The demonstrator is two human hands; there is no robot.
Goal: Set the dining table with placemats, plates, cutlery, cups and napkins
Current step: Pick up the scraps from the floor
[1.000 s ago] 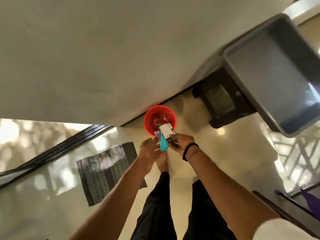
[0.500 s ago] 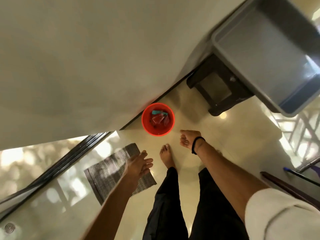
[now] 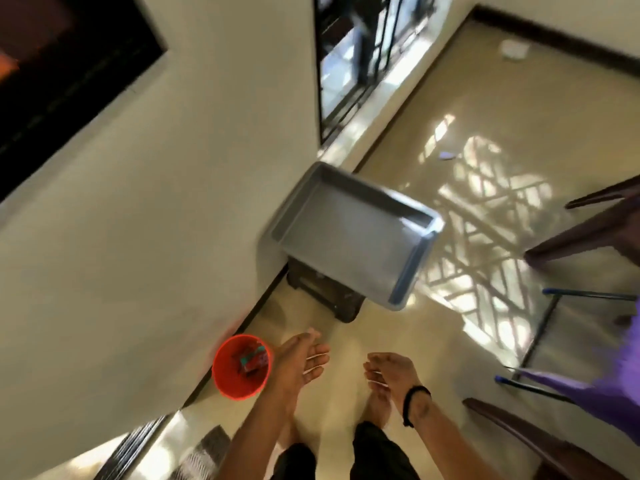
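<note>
Beside red bin (image 3: 240,367), seemingly empty-handed: left hand (image 3: 300,355), right hand (image 3: 389,370).

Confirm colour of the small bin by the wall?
Red-orange bin, clearest in the head view.

No legible text, labels or numbers on anything here.

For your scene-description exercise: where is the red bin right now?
In the head view, the red bin stands on the floor at lower left, against the wall's base, just left of the left hand.
</note>
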